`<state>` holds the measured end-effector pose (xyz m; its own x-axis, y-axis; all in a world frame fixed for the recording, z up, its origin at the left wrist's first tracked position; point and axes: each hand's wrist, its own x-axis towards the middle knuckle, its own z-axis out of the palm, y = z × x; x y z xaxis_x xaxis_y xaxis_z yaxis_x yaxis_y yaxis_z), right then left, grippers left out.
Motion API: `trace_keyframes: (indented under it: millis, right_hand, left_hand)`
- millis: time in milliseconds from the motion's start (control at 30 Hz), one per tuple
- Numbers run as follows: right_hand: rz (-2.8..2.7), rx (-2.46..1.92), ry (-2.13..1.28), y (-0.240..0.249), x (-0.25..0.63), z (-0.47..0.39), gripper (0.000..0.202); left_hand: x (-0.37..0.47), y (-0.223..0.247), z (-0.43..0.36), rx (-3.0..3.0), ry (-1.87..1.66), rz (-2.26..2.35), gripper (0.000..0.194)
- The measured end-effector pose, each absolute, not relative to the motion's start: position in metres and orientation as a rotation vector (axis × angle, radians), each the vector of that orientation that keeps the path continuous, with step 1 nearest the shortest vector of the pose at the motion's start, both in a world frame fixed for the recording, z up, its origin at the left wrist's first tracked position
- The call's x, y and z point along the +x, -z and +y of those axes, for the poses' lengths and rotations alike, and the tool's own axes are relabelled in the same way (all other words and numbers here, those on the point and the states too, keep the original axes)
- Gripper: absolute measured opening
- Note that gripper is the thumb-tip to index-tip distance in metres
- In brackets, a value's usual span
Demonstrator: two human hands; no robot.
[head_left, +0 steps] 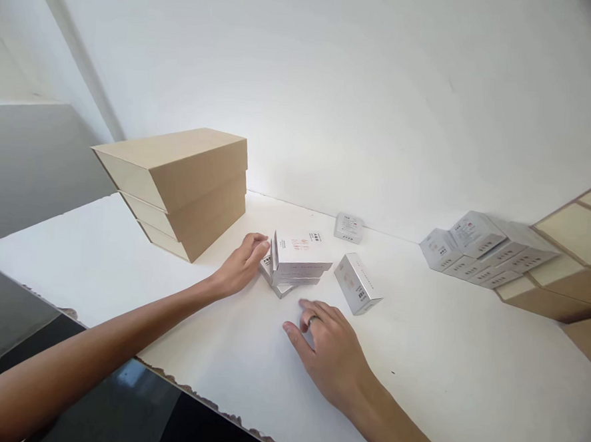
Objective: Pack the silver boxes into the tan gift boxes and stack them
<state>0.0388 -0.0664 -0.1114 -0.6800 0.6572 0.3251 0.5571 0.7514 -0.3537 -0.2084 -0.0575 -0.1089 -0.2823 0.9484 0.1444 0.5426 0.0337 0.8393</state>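
Note:
Slightly left of centre, my left hand point(245, 264) is at the left end of a small stack of white printed cartons point(301, 251). Its fingers are curled, with thumb and index close together; what lies between them, if anything, is hidden. The stack's cartons sit unevenly, a lower one turned at an angle. Just in front of the stack, my right hand point(328, 346) rests over the white table with fingers bent and apart, holding nothing. It wears a dark ring. Beyond that hand, a single white carton point(356, 285) lies to the right of the stack.
Three large tan boxes point(197, 188) are stacked at the left. Another small carton point(348, 228) lies by the wall. Several white cartons point(479, 249) are piled at the right, against more tan boxes point(573, 264). The table's chipped front edge point(204, 399) runs below my arms.

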Motion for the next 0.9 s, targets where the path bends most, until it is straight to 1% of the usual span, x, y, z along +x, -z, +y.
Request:
trace_keyframes:
  millis: [100, 167, 200, 233, 267, 300, 333, 400, 433, 500, 600, 667, 767, 900]
  right_hand:
    - [-2.354, -0.820, -0.091, 0.107, 0.063, -0.064, 0.024]
    - [-2.189, -0.789, 0.120, 0.102, 0.080, -0.055, 0.011]
    - [-2.104, -0.836, 0.178, 0.100, 0.087, -0.048, 0.009]
    - [-2.036, -0.945, 0.163, 0.098, 0.093, -0.041, 0.021]
    - [-1.990, -1.109, 0.064, 0.097, 0.097, -0.034, 0.037]
    - [-1.963, -1.296, -0.103, 0.096, 0.099, -0.027, 0.050]
    - [-1.947, -1.471, -0.304, 0.095, 0.099, -0.022, 0.060]
    - [-1.928, -1.714, -0.633, 0.093, 0.098, -0.012, 0.066]
    - [-1.925, -1.777, -0.710, 0.092, 0.097, -0.008, 0.065]
    - [-1.912, -1.826, -0.748, 0.087, 0.098, 0.002, 0.057]
    - [-1.828, -1.868, -0.916, 0.073, 0.105, 0.025, 0.033]
    - [-1.734, -1.847, -1.091, 0.060, 0.108, 0.045, 0.025]
    - [-1.616, -1.761, -1.250, 0.039, 0.102, 0.076, 0.025]
    - [-1.601, -1.705, -1.189, 0.028, 0.075, 0.116, 0.033]
  left_hand:
    - [-0.211, 0.110, -0.075, 1.559, -1.358, 1.867, 0.043]
    - [-0.211, 0.114, -0.087, 1.610, -1.549, 1.873, 0.031]
    - [-0.210, 0.116, -0.093, 1.653, -1.657, 1.866, 0.025]
    - [-0.207, 0.117, -0.099, 1.720, -1.757, 1.841, 0.019]
    - [-0.202, 0.118, -0.105, 1.820, -1.826, 1.788, 0.012]
    - [-0.195, 0.118, -0.110, 1.951, -1.854, 1.697, 0.007]
    - [-0.187, 0.118, -0.116, 2.135, -1.822, 1.564, 0.007]
    - [-0.166, 0.116, -0.123, 2.571, -1.585, 1.209, 0.015]
    - [-0.155, 0.115, -0.125, 2.743, -1.428, 1.037, 0.018]
    - [-0.136, 0.115, -0.122, 2.909, -1.164, 0.806, 0.020]
    - [-0.118, 0.120, -0.107, 2.808, -0.977, 0.748, 0.019]
    - [-0.112, 0.127, -0.094, 2.729, -0.895, 0.762, 0.021]
    - [-0.108, 0.136, -0.081, 2.681, -0.859, 0.784, 0.023]
    - [-0.106, 0.142, -0.077, 2.686, -0.848, 0.790, 0.023]
